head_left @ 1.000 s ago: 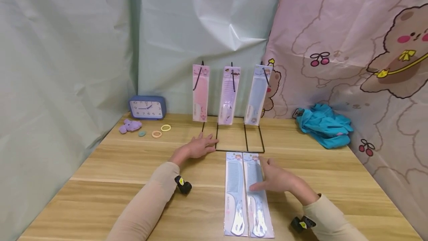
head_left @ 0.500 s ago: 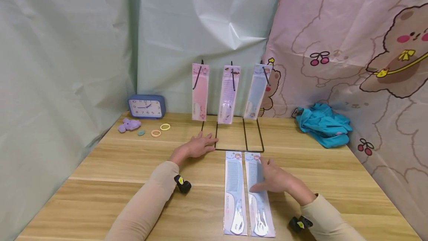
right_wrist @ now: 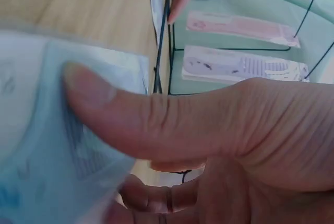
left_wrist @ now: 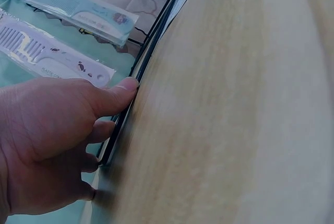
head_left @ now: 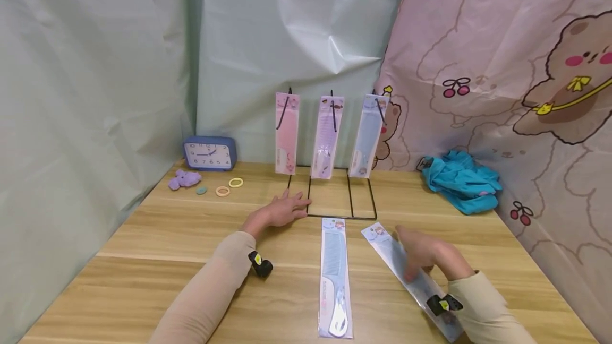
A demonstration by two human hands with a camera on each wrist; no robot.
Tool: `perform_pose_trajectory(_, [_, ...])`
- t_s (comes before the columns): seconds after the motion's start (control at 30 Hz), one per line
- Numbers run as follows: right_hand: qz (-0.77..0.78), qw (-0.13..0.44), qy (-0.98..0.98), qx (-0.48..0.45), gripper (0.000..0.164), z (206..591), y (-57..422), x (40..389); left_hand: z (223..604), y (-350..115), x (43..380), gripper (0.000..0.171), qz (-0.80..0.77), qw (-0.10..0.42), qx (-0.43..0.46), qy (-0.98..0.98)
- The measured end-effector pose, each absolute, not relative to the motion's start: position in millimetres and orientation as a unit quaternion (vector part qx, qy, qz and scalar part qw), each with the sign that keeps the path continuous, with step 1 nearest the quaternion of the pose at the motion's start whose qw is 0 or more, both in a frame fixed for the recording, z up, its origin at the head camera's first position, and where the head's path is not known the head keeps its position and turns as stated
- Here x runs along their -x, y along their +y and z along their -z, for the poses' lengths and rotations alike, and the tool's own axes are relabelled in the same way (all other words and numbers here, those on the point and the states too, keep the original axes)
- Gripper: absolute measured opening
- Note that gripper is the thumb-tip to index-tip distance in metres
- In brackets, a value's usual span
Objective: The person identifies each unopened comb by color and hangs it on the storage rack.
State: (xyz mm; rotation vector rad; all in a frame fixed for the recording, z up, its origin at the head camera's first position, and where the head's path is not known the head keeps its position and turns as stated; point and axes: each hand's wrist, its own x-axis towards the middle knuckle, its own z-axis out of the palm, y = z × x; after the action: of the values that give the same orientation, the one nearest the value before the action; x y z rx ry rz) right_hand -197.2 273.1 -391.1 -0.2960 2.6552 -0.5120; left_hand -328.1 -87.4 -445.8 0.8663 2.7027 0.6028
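My right hand point(head_left: 423, 251) pinches a blue comb in clear packaging point(head_left: 382, 238), thumb on its face and fingers curled behind it. In the right wrist view this packaged comb point(right_wrist: 31, 125) fills the left side, blurred. A second packaged blue comb point(head_left: 334, 275) lies on the table, just in front of the black wire display rack point(head_left: 341, 217). My left hand point(head_left: 284, 209) rests with fingers spread at the rack's front left corner; in the left wrist view its thumb touches the wire. From the rack's hooks hang a pink comb point(head_left: 287, 134), a purple comb point(head_left: 327, 137) and a blue comb point(head_left: 368, 136), all packaged.
A blue clock point(head_left: 209, 153) stands at the back left. Near it lie a purple scrunchie-like item point(head_left: 185, 179) and several small rings, including a yellow ring point(head_left: 236, 182). Crumpled turquoise cloth point(head_left: 461, 182) sits at the back right of the wooden table point(head_left: 143, 275).
My right hand has taken hold of the right-hand blue comb on the table and moved it right, turning it aslant. The left hand has stayed at the rack.
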Motion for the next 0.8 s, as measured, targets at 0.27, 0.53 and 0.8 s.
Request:
perform_pose_trajectory(0.27, [0.198,0.213,0.952,0.089,0.099,377.2,282.6,200.8,446.0,-87.5,326.8,0.052,-0.209,0.123,-0.293,0.925])
perform_pose_trajectory(0.53, [0.246,0.118,0.947,0.167,0.078,341.5,296.0,191.2,444.9,-85.1,327.3,0.051,-0.216,0.122,-0.291,0.924])
perform_pose_trajectory(0.8, [0.221,-0.031,0.946,0.235,0.038,316.0,303.1,178.9,444.4,-86.6,326.3,0.052,-0.217,0.126,-0.291,0.923])
